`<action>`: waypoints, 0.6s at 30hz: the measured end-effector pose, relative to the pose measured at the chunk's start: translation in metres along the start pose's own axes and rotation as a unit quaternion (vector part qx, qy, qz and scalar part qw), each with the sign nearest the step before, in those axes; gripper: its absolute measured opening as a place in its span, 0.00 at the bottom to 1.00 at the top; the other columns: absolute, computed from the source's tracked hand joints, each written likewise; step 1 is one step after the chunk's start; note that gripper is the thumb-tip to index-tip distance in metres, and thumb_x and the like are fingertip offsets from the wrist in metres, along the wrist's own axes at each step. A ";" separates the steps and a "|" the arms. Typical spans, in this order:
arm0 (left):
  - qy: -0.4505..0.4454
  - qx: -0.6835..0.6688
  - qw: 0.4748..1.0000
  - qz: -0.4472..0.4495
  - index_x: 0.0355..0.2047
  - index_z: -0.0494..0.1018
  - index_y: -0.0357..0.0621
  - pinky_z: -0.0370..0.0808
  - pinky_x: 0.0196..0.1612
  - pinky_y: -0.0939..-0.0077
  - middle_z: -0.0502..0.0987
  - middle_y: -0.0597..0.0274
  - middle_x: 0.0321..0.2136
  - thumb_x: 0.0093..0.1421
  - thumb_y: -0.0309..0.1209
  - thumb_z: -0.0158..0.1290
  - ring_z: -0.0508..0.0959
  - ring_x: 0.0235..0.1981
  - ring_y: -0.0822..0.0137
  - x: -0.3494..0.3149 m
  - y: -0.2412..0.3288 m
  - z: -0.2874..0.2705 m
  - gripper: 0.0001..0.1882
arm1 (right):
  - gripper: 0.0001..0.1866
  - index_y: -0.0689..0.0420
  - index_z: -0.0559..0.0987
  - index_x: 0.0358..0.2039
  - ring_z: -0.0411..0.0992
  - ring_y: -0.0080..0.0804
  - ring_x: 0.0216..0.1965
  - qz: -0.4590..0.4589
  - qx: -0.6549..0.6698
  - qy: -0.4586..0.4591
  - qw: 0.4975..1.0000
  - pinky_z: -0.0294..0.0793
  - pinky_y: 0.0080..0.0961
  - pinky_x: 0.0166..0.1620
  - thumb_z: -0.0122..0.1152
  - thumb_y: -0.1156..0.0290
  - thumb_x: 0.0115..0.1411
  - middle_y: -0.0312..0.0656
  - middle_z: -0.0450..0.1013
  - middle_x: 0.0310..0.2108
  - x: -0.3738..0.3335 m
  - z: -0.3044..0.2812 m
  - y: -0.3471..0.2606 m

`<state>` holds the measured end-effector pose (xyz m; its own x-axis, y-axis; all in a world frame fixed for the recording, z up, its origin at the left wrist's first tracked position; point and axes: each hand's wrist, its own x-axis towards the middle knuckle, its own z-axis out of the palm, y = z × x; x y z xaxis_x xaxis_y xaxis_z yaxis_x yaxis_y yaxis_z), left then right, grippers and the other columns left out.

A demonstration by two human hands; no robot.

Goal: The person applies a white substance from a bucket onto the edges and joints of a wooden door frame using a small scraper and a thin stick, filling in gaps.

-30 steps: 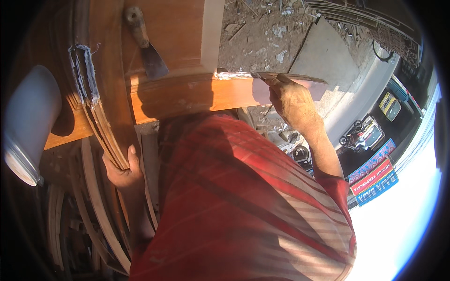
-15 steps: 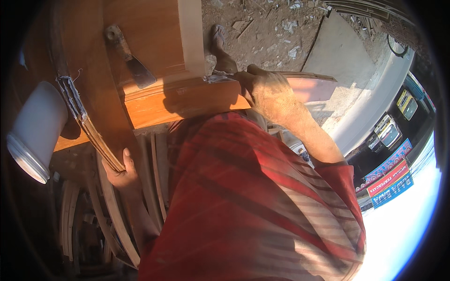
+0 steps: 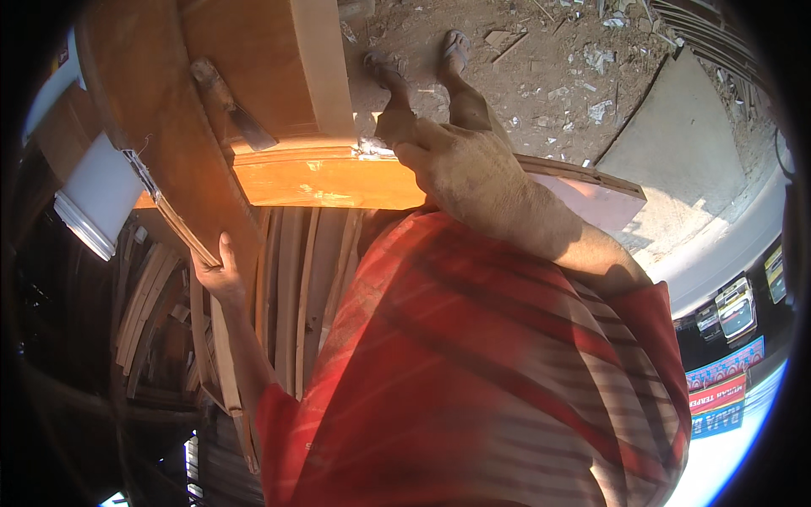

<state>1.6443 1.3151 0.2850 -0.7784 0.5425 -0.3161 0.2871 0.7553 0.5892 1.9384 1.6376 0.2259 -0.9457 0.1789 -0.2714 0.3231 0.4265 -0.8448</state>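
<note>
Our right hand (image 3: 477,173) has slid leftward along the wooden panel (image 3: 325,182) since the earlier frame, nearing a white patch (image 3: 370,149) on its edge; its fingers curl down, and we cannot quite tell whether they pinch anything. Our left hand (image 3: 220,275) clasps one end between thumb and fingers. The panel lies before us, bearing a scraper (image 3: 218,89), with a white tub (image 3: 101,190) to the left and sandalled feet (image 3: 456,52) beyond.

The wooden board (image 3: 152,106) looks glossy, the bucket (image 3: 103,188) plastic.
</note>
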 end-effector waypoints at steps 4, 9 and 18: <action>0.011 0.031 0.999 -0.002 0.60 0.69 0.31 0.72 0.57 0.71 0.78 0.56 0.51 0.69 0.24 0.57 0.77 0.52 0.68 -0.003 -0.004 -0.001 0.21 | 0.12 0.61 0.76 0.40 0.79 0.43 0.37 -0.039 0.005 -0.025 0.999 0.81 0.40 0.37 0.63 0.78 0.54 0.46 0.72 0.39 -0.007 -0.002 0.000; 0.014 0.023 1.000 -0.005 0.62 0.69 0.32 0.72 0.58 0.72 0.78 0.58 0.52 0.69 0.24 0.57 0.76 0.53 0.68 -0.003 -0.004 0.000 0.23 | 0.13 0.60 0.76 0.42 0.79 0.43 0.36 -0.031 0.032 0.019 0.999 0.81 0.39 0.36 0.61 0.78 0.55 0.44 0.72 0.38 -0.013 0.000 0.004; 0.026 0.030 0.999 -0.020 0.59 0.71 0.32 0.74 0.54 0.75 0.79 0.59 0.50 0.69 0.25 0.58 0.77 0.49 0.71 -0.007 0.006 0.004 0.20 | 0.10 0.63 0.79 0.37 0.81 0.44 0.37 -0.051 -0.048 -0.063 0.996 0.82 0.38 0.38 0.64 0.75 0.53 0.47 0.74 0.36 0.007 -0.015 -0.014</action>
<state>1.6538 1.3179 0.2875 -0.8177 0.4923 -0.2985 0.2870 0.7980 0.5299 1.9279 1.6465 0.2426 -0.9689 0.0210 -0.2464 0.2211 0.5198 -0.8251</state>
